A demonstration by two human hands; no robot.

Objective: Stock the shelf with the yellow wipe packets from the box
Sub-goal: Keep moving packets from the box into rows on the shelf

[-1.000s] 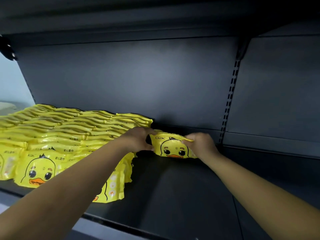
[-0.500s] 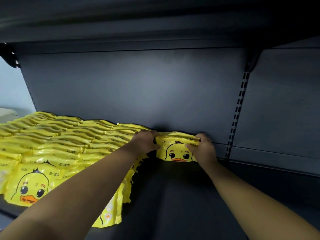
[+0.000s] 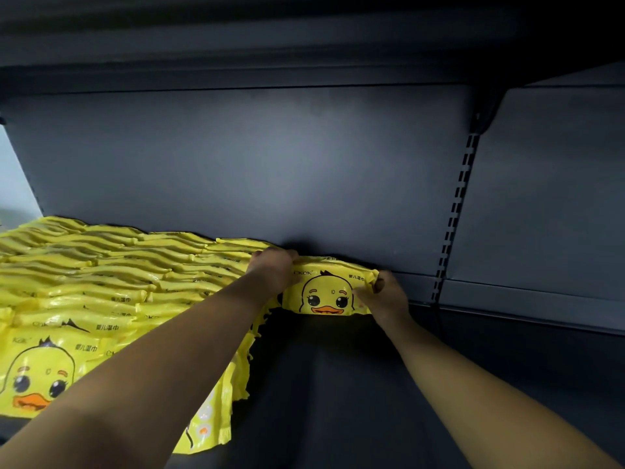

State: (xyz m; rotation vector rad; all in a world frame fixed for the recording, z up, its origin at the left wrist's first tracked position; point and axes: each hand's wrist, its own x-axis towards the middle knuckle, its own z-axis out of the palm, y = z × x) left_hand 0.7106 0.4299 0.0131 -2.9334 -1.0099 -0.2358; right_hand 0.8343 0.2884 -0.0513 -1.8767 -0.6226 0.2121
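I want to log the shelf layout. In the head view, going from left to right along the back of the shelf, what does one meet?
Stocked yellow wipe packets → left hand → duck-face wipe packet → right hand → slotted shelf upright.

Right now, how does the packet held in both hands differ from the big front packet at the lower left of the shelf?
The held packet stands at the back panel; the front packet sits at the shelf's near edge. The held packet is gripped at its ends by the left hand and right hand; the front packet is untouched. The held packet begins a new column alone; the front packet heads a filled row. Both are yellow with a duck face.
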